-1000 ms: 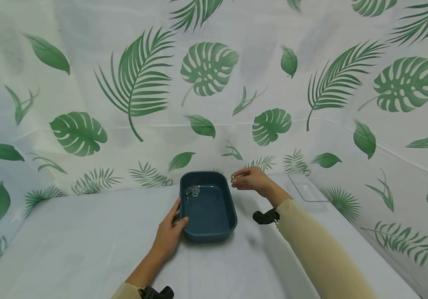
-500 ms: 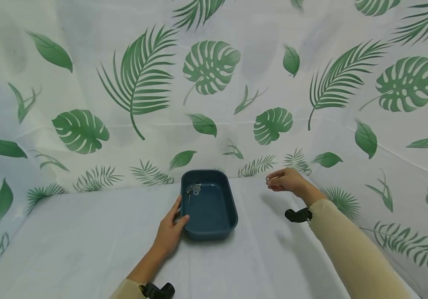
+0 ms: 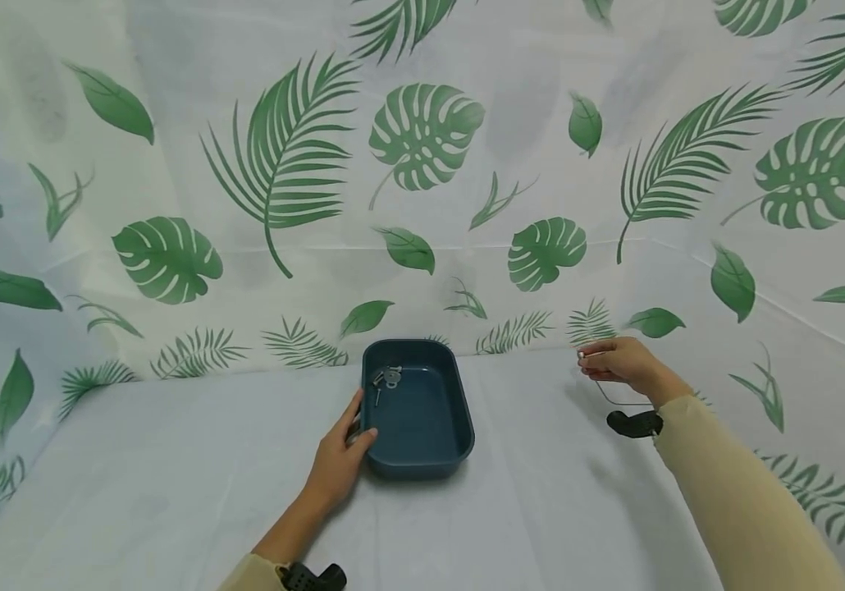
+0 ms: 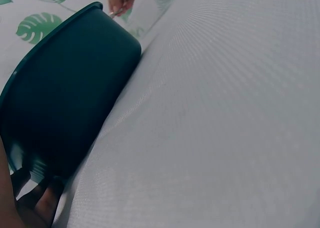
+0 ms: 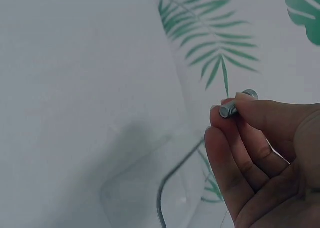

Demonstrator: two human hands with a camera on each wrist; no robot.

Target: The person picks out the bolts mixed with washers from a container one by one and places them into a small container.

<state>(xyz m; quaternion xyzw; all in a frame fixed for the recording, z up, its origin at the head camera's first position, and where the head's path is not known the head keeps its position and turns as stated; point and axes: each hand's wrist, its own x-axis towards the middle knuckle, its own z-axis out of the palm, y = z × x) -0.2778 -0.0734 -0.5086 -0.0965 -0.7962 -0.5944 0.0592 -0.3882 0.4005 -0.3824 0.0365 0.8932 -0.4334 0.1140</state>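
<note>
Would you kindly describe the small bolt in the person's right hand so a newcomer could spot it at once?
Start at the dark blue tray on the white table, then look right to the right hand near the leaf-print wall. The bolt is pinched at its fingertips: short, silvery, threaded, unlike the metal parts lying inside the tray.

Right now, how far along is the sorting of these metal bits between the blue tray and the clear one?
Partly done, it seems. A few metal pieces already lie in the far corner of the blue tray, which the left hand steadies by its rim. In hand: the right hand pinches a small bolt above the clear tray. Left: setting that bolt down; the clear tray looks bare where visible.
</note>
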